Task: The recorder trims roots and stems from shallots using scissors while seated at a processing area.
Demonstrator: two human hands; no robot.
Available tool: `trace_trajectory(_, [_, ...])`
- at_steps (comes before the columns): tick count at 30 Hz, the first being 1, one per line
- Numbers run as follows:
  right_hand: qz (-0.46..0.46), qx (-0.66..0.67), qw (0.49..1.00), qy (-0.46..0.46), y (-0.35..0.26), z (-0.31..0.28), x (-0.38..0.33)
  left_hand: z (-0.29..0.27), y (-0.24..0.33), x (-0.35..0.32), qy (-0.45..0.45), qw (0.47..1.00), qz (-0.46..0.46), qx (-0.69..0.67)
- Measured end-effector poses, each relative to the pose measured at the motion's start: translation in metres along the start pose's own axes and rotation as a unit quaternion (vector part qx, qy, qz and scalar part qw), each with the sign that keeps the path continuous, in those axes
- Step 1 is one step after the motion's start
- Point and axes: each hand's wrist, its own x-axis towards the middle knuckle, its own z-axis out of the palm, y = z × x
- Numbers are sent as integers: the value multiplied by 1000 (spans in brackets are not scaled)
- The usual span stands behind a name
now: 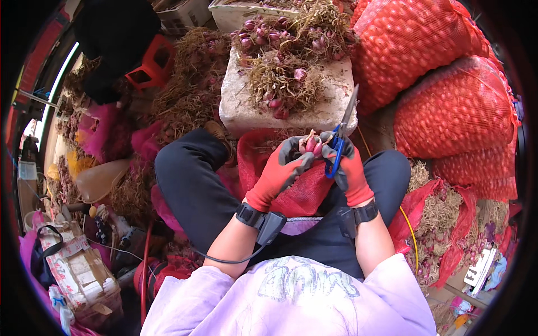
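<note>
Both my hands wear red gloves with dark grey fingers and meet over my lap. My left hand [283, 171] is closed round a small bunch of pinkish-purple shallots [311, 144]. In my right hand [348, 168] sits a pair of scissors [335, 155] with blue handles, its blades pointing up and away. The right fingertips are close beside the shallots; whether they touch them I cannot tell. Below my hands a red mesh bag [302, 196] lies between my legs. Ahead, a white foam block [235, 103] bears heaps of shallots with dry roots and stalks [286, 78].
Large red mesh sacks [414, 50] full of bulbs stand at the right. More dried shallot bunches [190, 84] lie at the left, near a red plastic stool [152, 63]. A worn cardboard box [84, 274] is at lower left. A yellow cord [412, 235] runs past my right knee.
</note>
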Motion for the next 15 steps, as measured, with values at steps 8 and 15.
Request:
trace_trajectory(8, [-12, -142, 983, 112, 30, 6, 4, 19, -39, 5, 160, 968, 180, 72])
trace_trajectory(15, [43, -135, 980, 141, 26, -2, 2, 7, -41, 10, 111, 993, 40, -9])
